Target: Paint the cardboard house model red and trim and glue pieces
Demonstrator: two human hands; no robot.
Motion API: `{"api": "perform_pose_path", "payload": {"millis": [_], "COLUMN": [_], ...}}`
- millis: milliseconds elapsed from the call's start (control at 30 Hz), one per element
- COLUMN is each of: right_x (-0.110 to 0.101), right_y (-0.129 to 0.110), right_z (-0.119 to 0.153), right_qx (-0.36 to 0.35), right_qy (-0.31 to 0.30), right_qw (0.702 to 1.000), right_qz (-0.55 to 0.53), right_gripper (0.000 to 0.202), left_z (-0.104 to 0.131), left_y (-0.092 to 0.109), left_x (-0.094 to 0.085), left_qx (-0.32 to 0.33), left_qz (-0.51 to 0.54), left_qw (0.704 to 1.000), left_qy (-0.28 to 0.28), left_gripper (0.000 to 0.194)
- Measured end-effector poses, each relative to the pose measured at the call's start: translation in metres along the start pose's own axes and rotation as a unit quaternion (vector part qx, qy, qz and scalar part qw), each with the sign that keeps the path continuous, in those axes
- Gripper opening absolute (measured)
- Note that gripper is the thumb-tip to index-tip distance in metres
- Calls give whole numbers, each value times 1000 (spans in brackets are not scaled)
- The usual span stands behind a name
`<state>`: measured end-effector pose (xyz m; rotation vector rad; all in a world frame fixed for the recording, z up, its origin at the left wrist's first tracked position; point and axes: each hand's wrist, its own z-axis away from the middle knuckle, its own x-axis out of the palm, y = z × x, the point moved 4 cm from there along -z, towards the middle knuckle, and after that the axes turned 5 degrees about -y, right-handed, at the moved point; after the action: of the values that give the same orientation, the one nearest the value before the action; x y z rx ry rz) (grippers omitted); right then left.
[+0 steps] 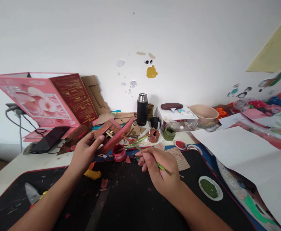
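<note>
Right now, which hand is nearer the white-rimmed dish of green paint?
Right. The right hand, holding a green-handled brush, is left of the dish; the left hand, gripping a red-brown model, is farther left.

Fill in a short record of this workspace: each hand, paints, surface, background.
Left hand: this hand grips a red-brown model
Right hand: this hand holds a thin brush, its far end at the model; contact is hard to tell
Open paint pots: red pot, brown pot, green pot
Paint in shallow white dish: green dish, right of the right hand
Surface: black mat
Background: black flask, pink box, white wall
</note>
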<state>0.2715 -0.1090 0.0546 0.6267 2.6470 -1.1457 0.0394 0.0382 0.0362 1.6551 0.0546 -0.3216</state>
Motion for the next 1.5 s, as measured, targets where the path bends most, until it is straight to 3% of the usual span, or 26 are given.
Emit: {"api": "perform_pose_path", "payload": {"millis": [367,800,1067,1367,1500], "right_x": [-3,8,-2,19,16], "right_y": [1,-5,0,-10,-9], "right_z": [0,1,1,4,4], "right_qx": [1,-31,-5,-65,-55], "right_qy": [31,-19,34,-50,-33], "right_qw": [999,999,999,997,998], "right_qz": [15,-8,4,-9,0], "right_gripper": [23,24,24,20,20], "left_z": [0,1,0,2,4], "left_y": [2,4,3,4,3], "left_x": [-1,1,2,4,7], "left_qx": [20,9,19,3,-17], "left_qz": [-22,8,30,43,54], "left_qw": [1000,1000,999,999,998], "left_qy": [-8,3,19,31,22], "left_gripper": [60,68,69,73,76]}}
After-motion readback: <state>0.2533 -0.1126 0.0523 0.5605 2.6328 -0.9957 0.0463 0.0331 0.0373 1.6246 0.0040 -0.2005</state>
